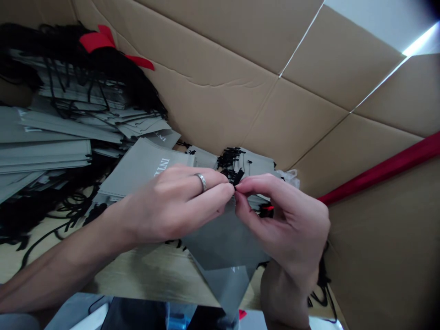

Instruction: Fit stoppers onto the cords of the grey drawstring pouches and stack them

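A flat grey paper bag point(220, 243) hangs tilted below my two hands, one corner pointing down past the table's front edge. My left hand point(182, 201), with a ring on one finger, is closed at the bag's top edge; its thumb is mostly hidden. Touching its fingertips, my right hand point(288, 215) pinches thumb and forefinger on a small bit of black cord point(235, 186). The exact grip on the cord is hidden between the fingertips. Just behind the hands lies a stack of grey bags point(256, 160) with black cord ends along one edge.
Piles of grey bags point(51, 151) with black cords fill the left side, a red strip point(98, 41) on top. More printed bags point(137, 160) lie behind my left hand. Cardboard walls point(220, 59) enclose the back and right. A dark red band point(378, 169) crosses the right wall.
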The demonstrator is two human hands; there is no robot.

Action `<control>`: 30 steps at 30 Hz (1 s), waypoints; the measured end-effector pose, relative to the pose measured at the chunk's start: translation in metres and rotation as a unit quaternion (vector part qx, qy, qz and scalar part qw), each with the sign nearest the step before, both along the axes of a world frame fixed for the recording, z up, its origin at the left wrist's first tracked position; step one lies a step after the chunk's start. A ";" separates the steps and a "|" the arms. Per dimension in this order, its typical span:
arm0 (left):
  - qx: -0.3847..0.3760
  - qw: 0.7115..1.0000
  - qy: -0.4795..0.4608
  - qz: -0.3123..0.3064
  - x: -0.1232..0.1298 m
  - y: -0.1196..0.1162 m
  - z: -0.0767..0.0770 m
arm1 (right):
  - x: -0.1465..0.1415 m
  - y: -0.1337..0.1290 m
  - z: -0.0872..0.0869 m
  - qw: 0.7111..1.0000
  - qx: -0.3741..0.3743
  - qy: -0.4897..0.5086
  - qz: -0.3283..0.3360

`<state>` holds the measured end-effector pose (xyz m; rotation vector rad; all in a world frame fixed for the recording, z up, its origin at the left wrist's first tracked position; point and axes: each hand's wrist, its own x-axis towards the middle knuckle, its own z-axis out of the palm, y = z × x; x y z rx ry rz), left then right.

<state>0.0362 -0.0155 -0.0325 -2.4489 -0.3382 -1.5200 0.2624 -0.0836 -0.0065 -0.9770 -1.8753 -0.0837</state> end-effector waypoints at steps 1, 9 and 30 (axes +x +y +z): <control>0.005 1.000 -0.004 -0.003 0.001 0.001 -0.001 | 0.000 0.001 0.000 1.000 0.003 -0.007 0.000; -0.022 0.998 -0.029 -0.044 0.001 0.012 0.003 | 0.006 0.009 -0.006 0.998 -0.005 0.030 0.046; -0.019 0.999 -0.032 -0.039 0.000 0.003 0.009 | 0.004 0.010 -0.008 0.992 0.013 0.102 0.077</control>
